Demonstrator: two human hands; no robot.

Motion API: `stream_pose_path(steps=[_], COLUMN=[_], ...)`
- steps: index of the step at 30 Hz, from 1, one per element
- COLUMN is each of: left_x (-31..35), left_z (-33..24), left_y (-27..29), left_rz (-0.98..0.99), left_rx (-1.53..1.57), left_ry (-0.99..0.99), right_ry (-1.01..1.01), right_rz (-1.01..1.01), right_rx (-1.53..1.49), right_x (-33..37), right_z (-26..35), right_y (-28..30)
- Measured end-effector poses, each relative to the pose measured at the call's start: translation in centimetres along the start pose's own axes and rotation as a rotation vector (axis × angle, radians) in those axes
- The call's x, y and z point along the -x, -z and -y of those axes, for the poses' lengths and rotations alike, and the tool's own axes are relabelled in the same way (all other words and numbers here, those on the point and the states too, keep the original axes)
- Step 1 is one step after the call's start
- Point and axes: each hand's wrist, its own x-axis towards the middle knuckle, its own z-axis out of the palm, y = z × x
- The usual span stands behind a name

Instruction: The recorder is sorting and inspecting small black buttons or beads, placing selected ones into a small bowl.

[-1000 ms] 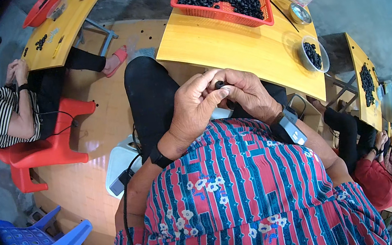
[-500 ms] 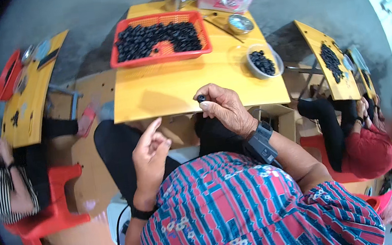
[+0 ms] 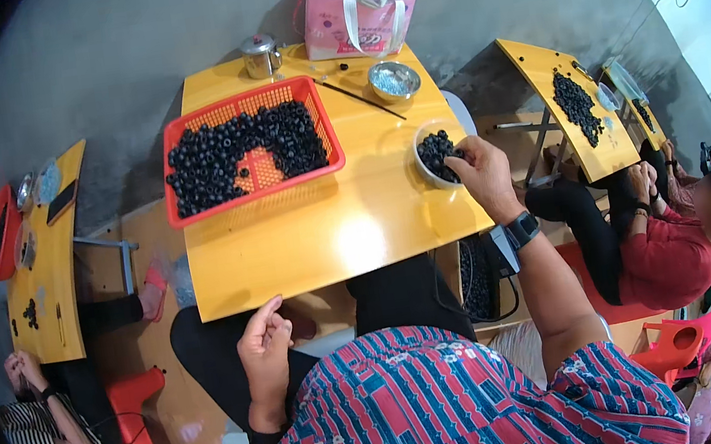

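Observation:
My right hand (image 3: 485,171) reaches to the tub (image 3: 451,182) at the table's right edge. Its thumb and fingers are pinched together at the small black ring-shaped parts (image 3: 433,154) inside; whether one is between the fingertips cannot be made out. Just off the table's front edge my left hand (image 3: 264,346) hangs above my lap, index finger stretched out, other fingers loosely curled, nothing visible in it. An orange-red plastic basket (image 3: 257,193) stands at the table's left, full of similar black parts (image 3: 216,150) around a bare patch of its mesh floor.
A metal bowl (image 3: 395,82), a thin dark rod (image 3: 360,98), a lidded metal cup (image 3: 261,57) and a pink bag (image 3: 321,29) are at the far side of the yellow table (image 3: 306,255). People sit at other tables left and right. A box of black parts (image 3: 477,282) stands below.
My right hand has moved from the front edge, where it held a small black ring-shaped part, right and away from me to the tub. The view has shifted; my left hand stays near the edge.

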Motion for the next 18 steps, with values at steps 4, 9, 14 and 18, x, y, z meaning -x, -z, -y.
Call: stream_pose_path(steps=[4, 9, 14, 18], left_x=[-0.5, -1.2, -2.2, -2.4], left_z=[-0.3, -0.6, 0.0, -0.8], left_y=[0.7, 1.9, 3.2, 3.2], left_rz=[-0.039, -0.118, -0.183, -0.231], left_rx=[-0.038, -0.137, -0.133, -0.084], left_ry=[0.035, 0.044, 0.083, 0.111], right_ry=[-0.002, 0.096, 0.287, 0.347], right_rz=[0.01, -0.044, 0.067, 0.167], right_rx=[0.312, 0.201, 0.168, 0.182], right_x=[-1.3, -5.1, -11.1, -15.5], right_z=[0.9, 1.3, 1.8, 0.9], right_y=[0.5, 0.8, -0.6, -3.0])
